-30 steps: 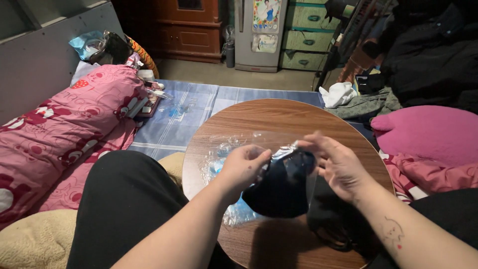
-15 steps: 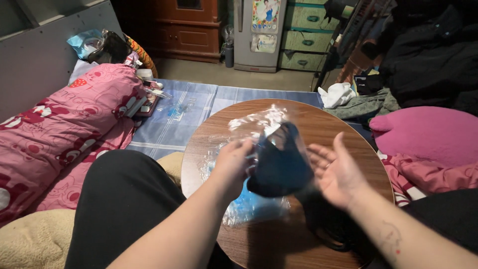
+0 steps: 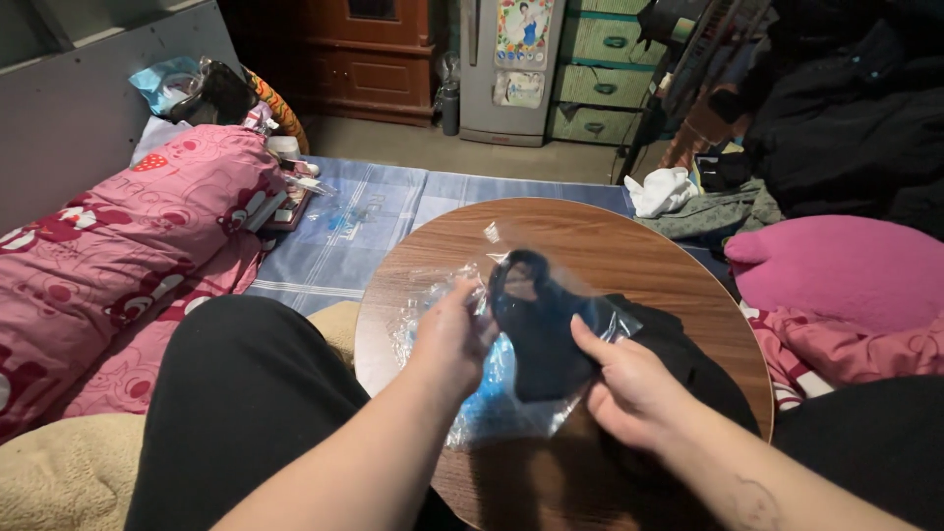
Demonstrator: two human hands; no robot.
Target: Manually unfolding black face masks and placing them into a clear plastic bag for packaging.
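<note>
Cloth, dark and folded, sits inside a clear plastic bag [image 3: 536,339] that I hold up just above the round wooden table [image 3: 629,251]. The dark garment [image 3: 541,334] looks mostly in: its upper end pokes toward the bag's open mouth, and the lower part already lies under the film, so as I judge it the sliding-in is largely done while the mouth remains unsealed and the plastic unsmoothed. My left hand [image 3: 454,334] grips the left edge of the bag, fingers curled around the film and closed on it. My right hand [image 3: 629,388] pinches the right side, thumb on top pressing the plastic against the cloth, the other fingers tucked beneath where I cannot see them. Under the bag lie more clear wrappers [image 3: 492,413], bluish and crumpled, touching the tabletop, and just beside my right hand a pile of dark fabric [image 3: 688,354] rests on the wood, seemingly not bagged. My black-trousered knee [image 3: 246,393] presses against the table's left rim. Farther out, a pink patterned quilt [image 3: 118,246] lies to the left, a blue checked mat [image 3: 364,231] covers the floor beyond the table, a pink cushion [image 3: 836,270] sits to the right, and a small grey fridge [image 3: 511,64] stands by the far wall.
</note>
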